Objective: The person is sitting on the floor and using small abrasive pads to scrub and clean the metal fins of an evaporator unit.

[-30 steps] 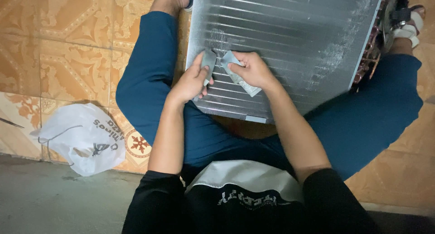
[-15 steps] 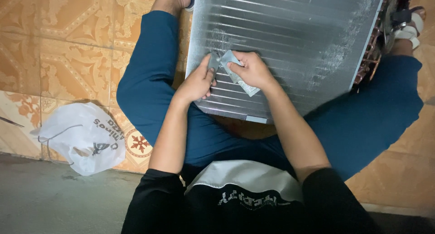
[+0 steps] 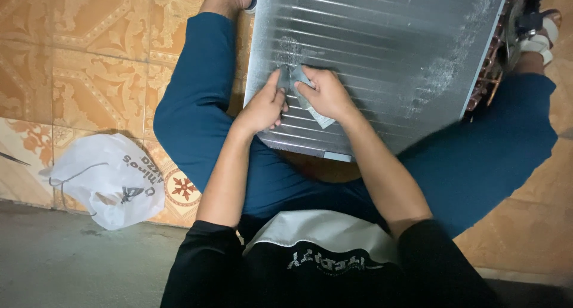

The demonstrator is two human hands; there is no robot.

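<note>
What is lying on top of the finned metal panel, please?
Both hands rest on the panel: the left hand and right hand pinch a small grey sheet. The hands cover most of that sheet.

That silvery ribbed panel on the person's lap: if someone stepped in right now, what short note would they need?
Left hand: on the finned metal panel, fingertips pinching one end of a small grey strip.
Right hand: pressing the same strip flat against the panel.
Panel: tilted across the legs of the seated person; copper tube bends show at its right edge.
Done: the strip lies on the fins near the lower left corner.
Left: whether it is fixed cannot be told.
A white plastic bag lies on the tiled floor, untouched.
</note>
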